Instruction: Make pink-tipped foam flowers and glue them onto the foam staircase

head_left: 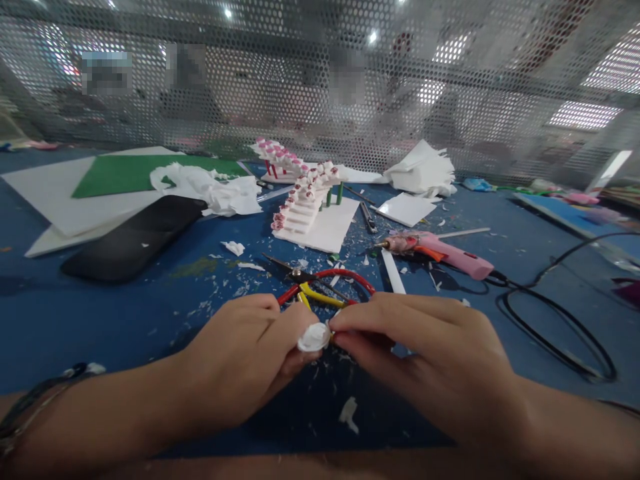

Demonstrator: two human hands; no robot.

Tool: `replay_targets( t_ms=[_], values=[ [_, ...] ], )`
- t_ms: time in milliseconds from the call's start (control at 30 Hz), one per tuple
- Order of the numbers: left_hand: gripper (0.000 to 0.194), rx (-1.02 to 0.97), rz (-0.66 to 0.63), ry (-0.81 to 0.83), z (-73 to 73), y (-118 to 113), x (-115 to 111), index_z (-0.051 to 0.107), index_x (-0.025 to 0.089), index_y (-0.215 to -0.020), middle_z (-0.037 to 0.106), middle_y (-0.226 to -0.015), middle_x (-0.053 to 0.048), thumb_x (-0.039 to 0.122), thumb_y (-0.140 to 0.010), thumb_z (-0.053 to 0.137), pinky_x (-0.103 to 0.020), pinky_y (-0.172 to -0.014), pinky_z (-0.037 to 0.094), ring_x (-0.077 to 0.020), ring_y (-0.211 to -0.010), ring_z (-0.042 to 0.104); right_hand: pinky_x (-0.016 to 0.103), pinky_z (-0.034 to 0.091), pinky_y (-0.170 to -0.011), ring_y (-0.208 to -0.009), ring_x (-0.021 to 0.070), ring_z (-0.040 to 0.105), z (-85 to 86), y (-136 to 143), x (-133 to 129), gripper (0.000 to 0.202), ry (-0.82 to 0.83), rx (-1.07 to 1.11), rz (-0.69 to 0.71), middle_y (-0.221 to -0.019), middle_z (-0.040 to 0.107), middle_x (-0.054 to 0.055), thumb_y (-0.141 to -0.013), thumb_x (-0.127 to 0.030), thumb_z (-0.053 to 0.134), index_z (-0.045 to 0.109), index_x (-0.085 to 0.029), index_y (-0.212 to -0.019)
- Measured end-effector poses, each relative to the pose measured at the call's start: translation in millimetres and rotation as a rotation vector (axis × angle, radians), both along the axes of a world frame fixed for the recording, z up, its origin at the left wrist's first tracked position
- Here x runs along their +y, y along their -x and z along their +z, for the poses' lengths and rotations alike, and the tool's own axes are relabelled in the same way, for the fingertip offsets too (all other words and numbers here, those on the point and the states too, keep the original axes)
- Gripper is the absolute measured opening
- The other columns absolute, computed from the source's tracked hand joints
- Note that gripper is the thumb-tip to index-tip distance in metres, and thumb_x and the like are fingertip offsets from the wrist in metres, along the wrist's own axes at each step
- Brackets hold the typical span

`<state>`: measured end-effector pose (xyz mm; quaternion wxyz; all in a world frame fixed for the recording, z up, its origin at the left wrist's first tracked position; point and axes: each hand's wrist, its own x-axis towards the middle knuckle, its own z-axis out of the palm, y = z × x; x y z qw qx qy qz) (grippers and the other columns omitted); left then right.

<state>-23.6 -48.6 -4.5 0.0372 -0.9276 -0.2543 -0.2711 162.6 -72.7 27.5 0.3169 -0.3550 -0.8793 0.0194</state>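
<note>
Pinched in my left hand (260, 353) is a small round white piece that looks like rolled or folded paper (315, 337). My right hand (420, 353) has thumb and forefinger pressed together at the piece's right edge; whether they grip it or a scrap beside it is hard to see. Just beyond my hands lie scissors with red handles (345, 273) and a tool with yellow handles (323, 295), partly hidden by my fingers. Farther off stands a white stair model (303, 210) with pink and dark red dotted edges on a white base.
A pink glue gun (450, 253) lies at right, its black cable (555, 300) looping over the blue table. At left are a black phone-like slab (135, 239), crumpled tissue (215, 190) and a green sheet (150, 175). A perforated metal screen (300, 87) closes the back.
</note>
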Motion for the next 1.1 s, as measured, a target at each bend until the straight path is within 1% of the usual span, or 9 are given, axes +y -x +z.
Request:
replay_targets(
  t_ms=[167,333,600,700,767,833,933,1000,1100],
  values=[
    [0.038,-0.019,-0.029,0.007,2.5,-1,-1,0.033,0.02,-0.06,0.043,-0.042,0.005,0.025,-0.09,0.011,-0.024,-0.039,0.024,-0.0103,-0.036,0.035,0.014,0.043,-0.055,-0.056,0.005,0.057,-0.5,0,0,0.009,0.026,0.033,0.021,-0.068,0.064,-0.005,-0.08,-0.018,0.051,0.059,-0.022,-0.083],
    [0.032,0.001,-0.027,0.04,2.7,0,-2,0.033,0.021,-0.061,0.045,-0.043,0.004,0.021,-0.089,0.016,-0.025,-0.041,0.025,-0.0112,-0.038,0.037,0.011,0.042,-0.059,-0.059,0.0029,0.057,-0.5,1,-1,0.009,0.024,0.039,0.025,-0.069,0.064,-0.007,-0.08,-0.015,0.052,0.059,-0.021,-0.083],
    [0.028,-0.001,-0.058,0.046,1.1,1,-3,0.035,0.02,-0.064,0.047,-0.045,0.004,0.021,-0.088,0.02,-0.024,-0.043,0.029,-0.0118,-0.04,0.041,0.013,0.041,-0.054,-0.057,0.0035,0.055,4.6,-1,5,0.008,-0.009,0.041,-0.001,-0.071,0.063,-0.006,-0.079,-0.015,0.051,0.058,-0.019,-0.08],
    [0.027,0.006,-0.051,0.081,3.7,1,-4,0.035,0.021,-0.063,0.045,-0.043,0.004,0.02,-0.086,0.021,-0.024,-0.043,0.029,-0.0122,-0.039,0.041,0.013,0.037,-0.047,-0.049,0.0026,0.049,7.2,-6,14,0.005,-0.001,0.027,-0.059,-0.061,0.059,-0.006,-0.077,-0.016,0.054,0.055,-0.017,-0.072],
    [0.027,-0.001,-0.047,0.1,5.1,1,-4,0.036,0.021,-0.063,0.045,-0.043,0.004,0.02,-0.086,0.021,-0.024,-0.042,0.029,-0.0123,-0.039,0.04,0.015,0.034,-0.044,-0.045,0.0036,0.046,6.2,-10,21,0.011,0.02,-0.022,-0.112,-0.054,0.054,-0.006,-0.077,-0.019,0.053,0.053,-0.016,-0.066],
    [0.027,-0.01,-0.043,0.095,5.3,1,-4,0.038,0.02,-0.064,0.049,-0.046,0.003,0.019,-0.085,0.021,-0.024,-0.043,0.031,-0.0122,-0.04,0.041,0.018,0.034,-0.045,-0.047,0.0065,0.046,2.2,-11,27,0.016,0.037,-0.144,-0.146,-0.053,0.053,-0.004,-0.079,-0.022,0.05,0.053,-0.016,-0.065],
    [0.029,-0.025,-0.018,0.078,3.5,1,-4,0.042,0.019,-0.066,0.055,-0.055,0.0,0.02,-0.087,0.021,-0.025,-0.048,0.035,-0.013,-0.047,0.047,0.026,0.039,-0.057,-0.067,0.0157,0.054,-7.0,-8,35,0.018,0.056,-0.382,-0.187,-0.07,0.06,0.003,-0.079,-0.031,0.05,0.057,-0.015,-0.074],
    [0.028,-0.031,0.014,0.105,2.1,1,-5,0.043,0.019,-0.069,0.057,-0.058,0.0,0.022,-0.087,0.021,-0.025,-0.05,0.036,-0.0133,-0.05,0.049,0.031,0.041,-0.065,-0.079,0.0213,0.054,-12.9,-3,40,0.022,0.079,-0.484,-0.213,-0.081,0.061,0.008,-0.077,-0.034,0.052,0.058,-0.013,-0.081],
    [0.028,-0.004,0.08,0.221,1.4,2,-4,0.04,0.019,-0.067,0.052,-0.054,0.001,0.023,-0.087,0.02,-0.023,-0.046,0.034,-0.0119,-0.046,0.045,0.035,0.041,-0.07,-0.08,0.0224,0.056,-18.4,3,44,0.02,0.111,-0.567,-0.196,-0.086,0.061,0.009,-0.081,-0.028,0.047,0.058,-0.012,-0.087]
  ],
)
